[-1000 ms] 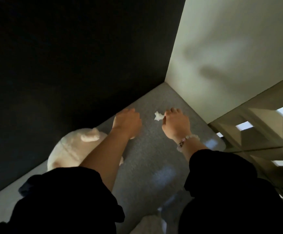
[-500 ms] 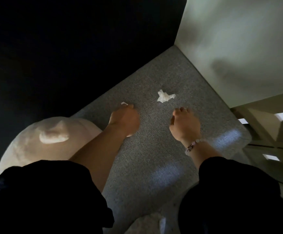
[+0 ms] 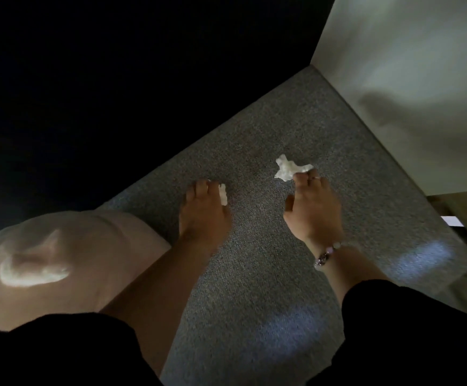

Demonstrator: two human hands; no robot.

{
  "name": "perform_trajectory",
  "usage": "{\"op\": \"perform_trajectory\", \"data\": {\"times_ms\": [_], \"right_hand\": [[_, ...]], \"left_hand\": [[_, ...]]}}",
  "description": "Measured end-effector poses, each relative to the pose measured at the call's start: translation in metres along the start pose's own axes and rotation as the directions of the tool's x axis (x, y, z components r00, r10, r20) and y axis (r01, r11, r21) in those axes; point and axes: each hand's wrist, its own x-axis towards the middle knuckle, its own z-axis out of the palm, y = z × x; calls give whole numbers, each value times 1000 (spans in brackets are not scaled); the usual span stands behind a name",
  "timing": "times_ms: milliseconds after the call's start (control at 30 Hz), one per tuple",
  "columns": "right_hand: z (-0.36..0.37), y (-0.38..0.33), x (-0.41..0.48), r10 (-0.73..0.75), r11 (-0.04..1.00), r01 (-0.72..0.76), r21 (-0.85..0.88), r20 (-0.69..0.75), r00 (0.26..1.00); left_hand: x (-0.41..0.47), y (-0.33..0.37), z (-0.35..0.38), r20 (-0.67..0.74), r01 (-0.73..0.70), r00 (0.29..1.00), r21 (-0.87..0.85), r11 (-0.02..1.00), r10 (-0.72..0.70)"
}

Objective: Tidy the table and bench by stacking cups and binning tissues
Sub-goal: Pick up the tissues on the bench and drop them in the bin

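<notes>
We're looking at the tissue (image 3: 288, 168): it's lying crumpled on the desk (image 3: 254, 288), straight ahead of the right hand (image 3: 313, 215) and touching its fingertips (image 3: 299, 179) at the wad's near-right edge. Left hand (image 3: 203, 215) is sitting off to the left of it, so right is clearly the nearer one. Tissue's long axis is running roughly left-right across the fingers, one tail pointing toward the wall (image 3: 407, 79). Right hand is reaching with fingers mostly extended, thumb splayed aside and clear of the tissue, so we're judging nothing pinched yet. Left hand is curled, gripping a small white scrap (image 3: 223, 194) that's poking out on its right side. We're guessing the thumb is needing to come forward onto the wad to close the pinch. Cushion (image 3: 60, 260) is sitting beside the left forearm, out of the way. We're seeing no bin in view
</notes>
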Motion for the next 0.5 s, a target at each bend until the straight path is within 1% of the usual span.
{"op": "perform_trajectory", "data": {"times_ms": [67,167,300,367,433,500], "right_hand": [[4,-2,4,15,999,-14,38,-33,999],[11,0,5,13,998,-10,57,-66,998],[20,9,1,20,999,-18,41,-38,999],[22,12,-3,30,999,-29,30,-23,999],[24,12,-5,33,999,-33,16,-14,999],[25,10,-5,30,999,-30,15,-6,1000]], "left_hand": [[8,-3,4,-25,16,1000,-60,998,-18],[18,-2,14,-22,36,999,-162,986,-41],[24,2,30,48,132,991,-222,966,-124],[24,4,36,91,162,985,-255,953,-143],[23,6,40,101,140,988,-280,950,-116],[21,11,43,77,57,996,-245,968,-40]]}}
